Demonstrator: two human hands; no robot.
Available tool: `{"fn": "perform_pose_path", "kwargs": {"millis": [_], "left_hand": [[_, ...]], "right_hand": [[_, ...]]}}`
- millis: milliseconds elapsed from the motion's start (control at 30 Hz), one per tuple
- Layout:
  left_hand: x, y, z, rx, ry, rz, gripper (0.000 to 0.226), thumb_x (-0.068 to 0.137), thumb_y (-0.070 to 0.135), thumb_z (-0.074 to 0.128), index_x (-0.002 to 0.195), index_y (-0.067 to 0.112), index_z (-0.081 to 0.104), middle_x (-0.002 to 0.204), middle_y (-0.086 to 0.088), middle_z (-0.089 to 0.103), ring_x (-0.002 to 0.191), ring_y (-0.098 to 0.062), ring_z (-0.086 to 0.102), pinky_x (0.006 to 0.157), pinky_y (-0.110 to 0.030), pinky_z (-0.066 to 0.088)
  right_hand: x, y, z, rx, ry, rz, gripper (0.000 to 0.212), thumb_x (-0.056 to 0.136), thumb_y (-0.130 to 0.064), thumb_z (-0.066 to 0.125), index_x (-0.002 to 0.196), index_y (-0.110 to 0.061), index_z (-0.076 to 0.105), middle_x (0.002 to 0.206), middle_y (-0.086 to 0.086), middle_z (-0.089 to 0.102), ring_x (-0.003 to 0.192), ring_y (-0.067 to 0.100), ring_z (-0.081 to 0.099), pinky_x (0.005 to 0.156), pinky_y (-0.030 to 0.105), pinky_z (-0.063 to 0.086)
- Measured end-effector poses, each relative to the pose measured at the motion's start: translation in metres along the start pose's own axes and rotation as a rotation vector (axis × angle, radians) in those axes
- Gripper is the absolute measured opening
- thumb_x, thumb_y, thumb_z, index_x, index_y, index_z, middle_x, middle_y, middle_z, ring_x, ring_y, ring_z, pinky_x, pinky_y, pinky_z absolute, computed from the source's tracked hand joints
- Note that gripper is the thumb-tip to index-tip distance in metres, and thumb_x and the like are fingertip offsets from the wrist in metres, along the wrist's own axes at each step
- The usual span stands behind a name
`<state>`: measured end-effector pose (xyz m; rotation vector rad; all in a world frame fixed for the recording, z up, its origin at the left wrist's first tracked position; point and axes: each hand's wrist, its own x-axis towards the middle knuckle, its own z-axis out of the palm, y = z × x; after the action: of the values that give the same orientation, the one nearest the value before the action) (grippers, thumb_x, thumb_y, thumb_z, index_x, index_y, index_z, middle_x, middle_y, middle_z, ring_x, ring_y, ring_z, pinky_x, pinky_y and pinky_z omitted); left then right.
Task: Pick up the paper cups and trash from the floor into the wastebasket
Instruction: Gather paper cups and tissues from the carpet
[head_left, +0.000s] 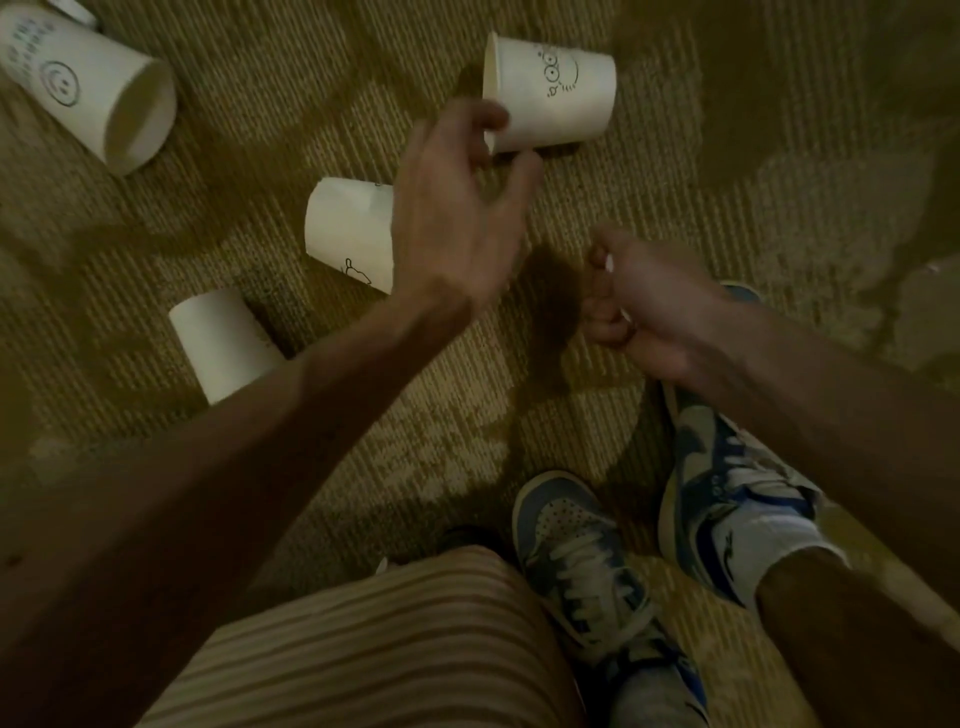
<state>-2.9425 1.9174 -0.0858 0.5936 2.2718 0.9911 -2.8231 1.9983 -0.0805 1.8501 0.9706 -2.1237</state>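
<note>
Left hand (457, 202): we see it spread, fingertips touching the rim of the top cup (553, 96), not yet gripping it.
Right hand (639, 306): curled tight into a fist; white bits show between its fingers.
Cups: four lie on their sides on the carpet (311, 78) — top cup, smiley cup (85, 85) far left, middle cup (348, 231), low cup (221, 343) partly behind our left forearm.
Shoes (582, 561): blue and white, below.
</note>
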Motion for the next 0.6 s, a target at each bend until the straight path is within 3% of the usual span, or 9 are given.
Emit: {"fn": "perform_pose_path", "kwargs": {"millis": [167,233,300,367,500,600], "left_hand": [[0.040,-0.001,0.018,0.041,0.024,-0.061,0.050,0.093,0.044,0.063,0.130,0.012,0.054,0.107,0.008,0.059,0.100,-0.007,0.058,0.076,-0.013,0.047],[0.047,-0.006,0.026,0.041,-0.016,-0.104,0.045,0.096,0.040,0.061,0.130,0.011,0.059,0.113,0.006,0.065,0.103,-0.007,0.062,0.085,-0.020,0.053],[0.047,-0.007,0.027,0.022,-0.061,-0.051,0.040,0.099,0.032,0.057,0.133,0.011,0.058,0.121,0.005,0.065,0.109,-0.006,0.061,0.091,-0.024,0.052],[0.041,-0.004,0.020,-0.011,-0.107,0.058,0.036,0.102,0.028,0.051,0.133,0.011,0.058,0.117,0.009,0.062,0.104,0.001,0.058,0.085,-0.011,0.048],[0.018,-0.003,0.001,-0.077,-0.301,0.121,0.020,0.106,0.027,0.043,0.100,0.020,0.061,0.087,0.014,0.056,0.076,0.014,0.054,0.064,-0.007,0.042],[-0.001,-0.006,-0.011,-0.063,-0.469,0.125,0.031,0.106,0.027,0.043,0.078,0.021,0.056,0.069,0.013,0.049,0.061,0.008,0.047,0.058,-0.008,0.038]], "right_hand": [[-0.002,0.001,-0.006,-0.054,0.007,0.002,0.037,0.104,-0.026,0.038,0.068,-0.022,0.038,0.042,-0.009,0.035,0.038,0.006,0.026,0.033,0.019,0.021],[-0.001,0.005,-0.010,-0.051,0.028,0.004,0.037,0.104,-0.024,0.036,0.068,-0.021,0.037,0.041,-0.010,0.035,0.036,0.005,0.026,0.032,0.019,0.020],[0.001,0.006,-0.013,-0.025,0.049,0.001,0.037,0.104,-0.022,0.036,0.067,-0.021,0.038,0.041,-0.010,0.035,0.034,0.005,0.026,0.031,0.018,0.020],[0.002,0.007,-0.017,-0.004,0.071,-0.011,0.038,0.104,-0.020,0.036,0.065,-0.022,0.036,0.043,-0.009,0.035,0.035,0.005,0.025,0.031,0.019,0.019],[0.005,0.006,-0.022,0.020,0.180,-0.010,0.035,0.102,-0.021,0.039,0.067,-0.018,0.041,0.041,-0.007,0.039,0.036,0.007,0.031,0.033,0.017,0.023],[0.007,0.008,-0.016,0.011,0.217,-0.008,0.034,0.103,-0.028,0.044,0.073,-0.014,0.050,0.048,-0.004,0.049,0.048,0.011,0.046,0.049,0.023,0.042]]}}
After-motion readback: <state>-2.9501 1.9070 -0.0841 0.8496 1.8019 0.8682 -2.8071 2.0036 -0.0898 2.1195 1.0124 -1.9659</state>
